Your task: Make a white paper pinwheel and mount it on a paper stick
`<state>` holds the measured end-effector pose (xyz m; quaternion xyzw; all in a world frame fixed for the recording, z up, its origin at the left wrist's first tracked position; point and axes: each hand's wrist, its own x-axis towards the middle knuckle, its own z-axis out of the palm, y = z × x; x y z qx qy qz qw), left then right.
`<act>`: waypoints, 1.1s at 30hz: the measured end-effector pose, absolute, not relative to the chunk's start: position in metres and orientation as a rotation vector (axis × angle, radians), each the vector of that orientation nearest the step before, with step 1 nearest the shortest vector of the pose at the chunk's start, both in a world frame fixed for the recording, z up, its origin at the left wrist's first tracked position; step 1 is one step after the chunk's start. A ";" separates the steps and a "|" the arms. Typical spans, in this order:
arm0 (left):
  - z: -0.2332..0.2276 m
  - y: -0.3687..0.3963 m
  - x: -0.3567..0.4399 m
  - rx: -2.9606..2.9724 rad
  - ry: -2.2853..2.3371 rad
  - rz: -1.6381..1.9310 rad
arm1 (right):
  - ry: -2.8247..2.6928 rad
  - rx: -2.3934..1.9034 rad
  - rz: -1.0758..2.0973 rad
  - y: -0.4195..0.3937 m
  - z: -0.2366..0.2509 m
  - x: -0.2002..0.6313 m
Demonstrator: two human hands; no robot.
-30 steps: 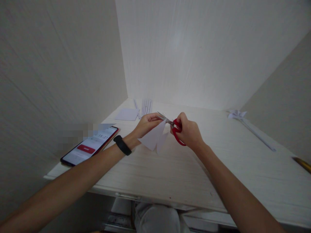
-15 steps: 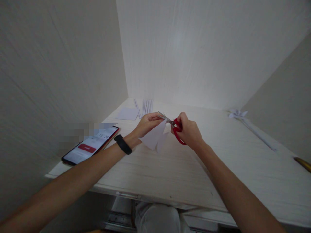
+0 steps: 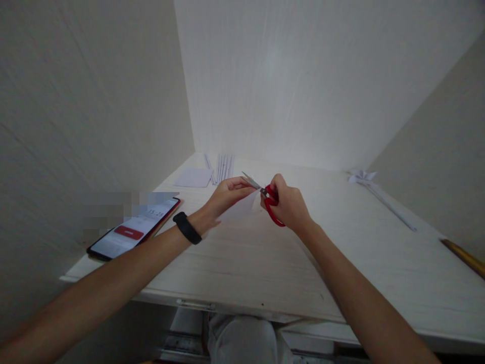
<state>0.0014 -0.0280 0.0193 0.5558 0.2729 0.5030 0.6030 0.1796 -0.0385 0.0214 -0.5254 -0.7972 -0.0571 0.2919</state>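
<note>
My left hand [image 3: 226,194] pinches a folded piece of white paper [image 3: 241,209] above the desk. The paper lies nearly flat and is blurred. My right hand [image 3: 288,205] grips red-handled scissors [image 3: 265,198], whose blades point up and left and meet the paper's top edge right beside my left fingers. A black band sits on my left wrist [image 3: 186,228].
A phone [image 3: 132,230] with a lit screen lies at the desk's left edge. White paper strips [image 3: 223,167] and a white sheet [image 3: 194,177] lie at the back left. A white paper pinwheel on a stick [image 3: 373,189] lies at the right, a golden rod [image 3: 464,258] further right.
The paper has swung from hanging down as a pointed flap to lying flatter under my hands. The view has shifted slightly. Both hands stay together at the same place.
</note>
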 end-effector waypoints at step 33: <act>0.004 -0.012 -0.011 1.460 0.934 1.136 | -1.929 -1.682 0.029 -0.006 -0.010 0.201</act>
